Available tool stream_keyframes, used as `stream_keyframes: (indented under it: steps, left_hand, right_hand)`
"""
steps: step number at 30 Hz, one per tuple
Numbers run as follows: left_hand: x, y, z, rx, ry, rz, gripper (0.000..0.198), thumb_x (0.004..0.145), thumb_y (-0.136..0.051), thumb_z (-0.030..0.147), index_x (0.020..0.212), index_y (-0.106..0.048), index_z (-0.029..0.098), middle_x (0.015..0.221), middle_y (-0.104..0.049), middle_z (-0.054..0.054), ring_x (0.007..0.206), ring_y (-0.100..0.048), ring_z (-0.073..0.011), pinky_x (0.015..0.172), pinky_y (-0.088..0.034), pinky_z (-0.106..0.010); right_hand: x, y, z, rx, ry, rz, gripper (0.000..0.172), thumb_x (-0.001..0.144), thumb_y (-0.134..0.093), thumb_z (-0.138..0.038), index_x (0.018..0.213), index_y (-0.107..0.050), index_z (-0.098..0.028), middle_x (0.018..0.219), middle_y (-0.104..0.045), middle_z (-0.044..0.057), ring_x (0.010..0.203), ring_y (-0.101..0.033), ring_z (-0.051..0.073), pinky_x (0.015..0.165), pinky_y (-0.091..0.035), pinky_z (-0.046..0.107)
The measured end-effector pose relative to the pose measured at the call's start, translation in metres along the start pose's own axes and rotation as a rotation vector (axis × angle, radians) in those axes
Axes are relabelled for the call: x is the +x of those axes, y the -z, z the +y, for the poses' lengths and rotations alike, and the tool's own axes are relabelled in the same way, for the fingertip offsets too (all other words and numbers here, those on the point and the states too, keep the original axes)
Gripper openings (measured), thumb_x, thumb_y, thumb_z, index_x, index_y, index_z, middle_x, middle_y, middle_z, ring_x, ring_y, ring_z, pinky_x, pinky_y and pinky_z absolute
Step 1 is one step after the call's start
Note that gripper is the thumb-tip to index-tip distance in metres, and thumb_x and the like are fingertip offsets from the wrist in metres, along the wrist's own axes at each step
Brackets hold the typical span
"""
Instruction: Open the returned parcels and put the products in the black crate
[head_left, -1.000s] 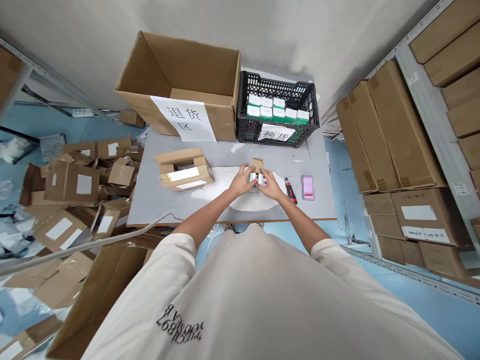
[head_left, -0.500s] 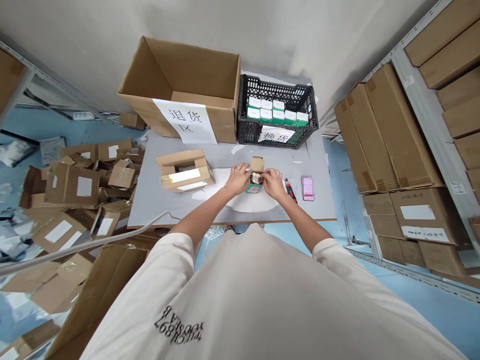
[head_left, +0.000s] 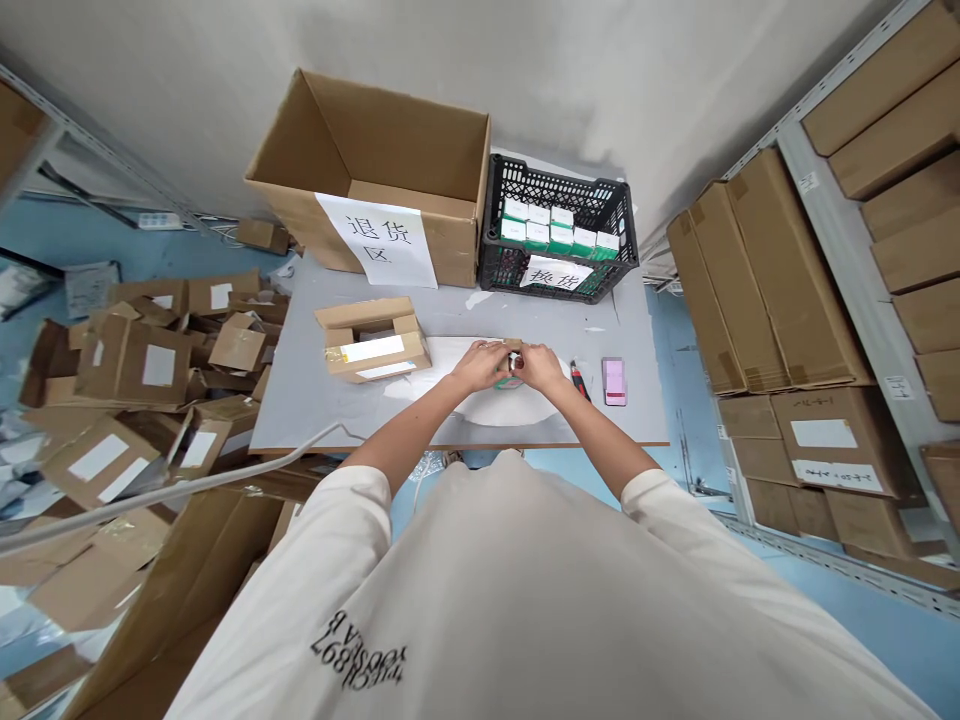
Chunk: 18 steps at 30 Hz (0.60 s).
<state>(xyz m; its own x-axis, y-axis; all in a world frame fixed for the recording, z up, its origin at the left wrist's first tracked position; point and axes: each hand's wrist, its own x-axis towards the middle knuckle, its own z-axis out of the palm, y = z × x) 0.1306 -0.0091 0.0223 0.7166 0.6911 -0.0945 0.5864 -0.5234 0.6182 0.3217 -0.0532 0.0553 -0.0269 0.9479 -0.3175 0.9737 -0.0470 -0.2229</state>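
Between my two hands stands a small green box with a brown flap at its top, on a white sheet on the grey table. My left hand holds the box's left side near the top. My right hand is at its right side, fingers closed on the top edge by the flap. The fingers cover most of the flap and the opening. A red and black cutter and a phone with a pink screen lie to the right.
An open carton lies left of my hands. Behind stand a large open carton and a black crate holding several green and white boxes. Cartons heap the floor at left; shelves of cartons stand at right.
The brown flap, upright before, is now folded lower over the green box. My hands have come closer together over its top. The view has shifted slightly.
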Motion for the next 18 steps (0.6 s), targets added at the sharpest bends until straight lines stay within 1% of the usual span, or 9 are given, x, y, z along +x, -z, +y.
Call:
stream_keyframes:
  steps: [3, 5, 8, 11, 13, 15, 18]
  left_hand:
    - [0.0, -0.001, 0.001, -0.005, 0.024, 0.025, 0.067, 0.086, -0.086, 0.032, 0.15, -0.07, 0.021, 0.146, -0.079, -0.021, 0.142, -0.072, -0.0429, 0.129, -0.045, -0.057]
    - [0.0, 0.0, 0.002, -0.016, 0.02, 0.029, 0.066, 0.085, -0.086, 0.031, 0.149, -0.072, 0.024, 0.146, -0.079, -0.019, 0.142, -0.072, -0.0422, 0.127, -0.048, -0.055]
    - [0.0, 0.003, 0.001, -0.033, 0.007, 0.013, 0.06, 0.082, -0.085, 0.03, 0.142, -0.077, 0.029, 0.143, -0.081, -0.014, 0.144, -0.071, -0.0401, 0.125, -0.051, -0.051]
    - [0.001, 0.005, 0.0, -0.034, 0.016, 0.008, 0.056, 0.08, -0.085, 0.03, 0.136, -0.08, 0.029, 0.14, -0.081, -0.014, 0.142, -0.071, -0.0394, 0.124, -0.053, -0.05]
    - [0.002, 0.004, -0.001, -0.027, 0.016, 0.0, 0.053, 0.079, -0.086, 0.031, 0.132, -0.081, 0.027, 0.141, -0.081, -0.015, 0.14, -0.072, -0.0398, 0.123, -0.053, -0.049]
    - [0.002, 0.003, -0.001, -0.025, 0.022, -0.005, 0.055, 0.078, -0.088, 0.031, 0.132, -0.08, 0.027, 0.142, -0.081, -0.015, 0.14, -0.072, -0.0404, 0.122, -0.054, -0.049]
    - [0.002, 0.002, -0.002, -0.03, 0.047, 0.004, 0.057, 0.078, -0.091, 0.033, 0.134, -0.079, 0.027, 0.141, -0.08, -0.014, 0.138, -0.073, -0.0413, 0.12, -0.054, -0.049]
  right_hand:
    - [0.002, 0.004, -0.006, -0.018, -0.02, -0.034, 0.033, 0.097, -0.081, -0.021, 0.129, -0.079, -0.015, 0.12, -0.087, 0.025, 0.119, -0.08, 0.043, 0.1, -0.057, 0.044]
    - [0.0, 0.004, -0.008, -0.046, -0.014, -0.03, 0.034, 0.098, -0.079, -0.021, 0.131, -0.077, -0.015, 0.12, -0.086, 0.025, 0.119, -0.08, 0.043, 0.101, -0.056, 0.046]
    - [-0.008, 0.003, -0.01, -0.087, 0.005, 0.021, 0.031, 0.101, -0.074, -0.025, 0.13, -0.073, -0.015, 0.12, -0.085, 0.025, 0.121, -0.078, 0.043, 0.104, -0.054, 0.047]
    - [-0.019, 0.008, -0.007, -0.081, 0.028, 0.086, 0.031, 0.099, -0.074, -0.028, 0.127, -0.069, -0.017, 0.122, -0.082, 0.022, 0.118, -0.076, 0.041, 0.102, -0.054, 0.047]
    - [-0.027, 0.019, -0.003, -0.035, 0.027, 0.127, 0.032, 0.097, -0.072, -0.031, 0.127, -0.066, -0.02, 0.125, -0.079, 0.019, 0.109, -0.076, 0.038, 0.095, -0.054, 0.044]
    - [-0.035, 0.036, 0.003, 0.048, 0.032, 0.183, 0.032, 0.097, -0.07, -0.033, 0.127, -0.063, -0.022, 0.124, -0.077, 0.016, 0.1, -0.075, 0.034, 0.088, -0.054, 0.041]
    - [-0.043, 0.068, 0.014, 0.197, 0.124, 0.317, 0.032, 0.095, -0.072, -0.034, 0.123, -0.06, -0.024, 0.116, -0.074, 0.011, 0.097, -0.072, 0.031, 0.088, -0.055, 0.04]
